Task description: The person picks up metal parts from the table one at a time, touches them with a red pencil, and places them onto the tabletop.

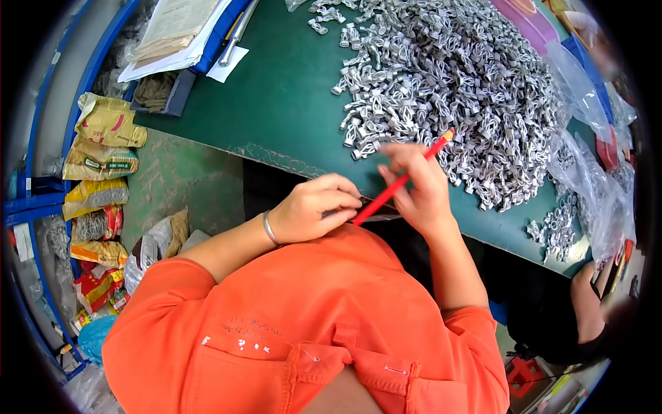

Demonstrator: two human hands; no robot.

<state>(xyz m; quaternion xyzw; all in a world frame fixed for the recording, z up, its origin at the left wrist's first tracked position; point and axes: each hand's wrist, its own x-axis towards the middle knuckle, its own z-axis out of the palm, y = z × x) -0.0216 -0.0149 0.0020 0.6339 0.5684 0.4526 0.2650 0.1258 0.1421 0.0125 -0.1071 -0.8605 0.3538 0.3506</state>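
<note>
My right hand (422, 186) is closed around a slim red stick (392, 196) with a yellow-orange end, held slantwise just over the table's front edge. The stick's lower end comes down beside my left hand (318, 208), close to the orange shirt. My left fingers are curled together near that end; whatever they hold, if anything, is hidden. Beyond my right hand lies a big heap of small grey-white looped parts (441, 90) on the green table (276, 103).
A smaller group of looped parts (560, 224) lies at the table's right, beside clear plastic bags (596, 196). Papers (176, 31) and a grey bin (165, 93) are at the upper left. Several sacks (103, 162) line the floor at left. Another person's arm (586, 303) is at right.
</note>
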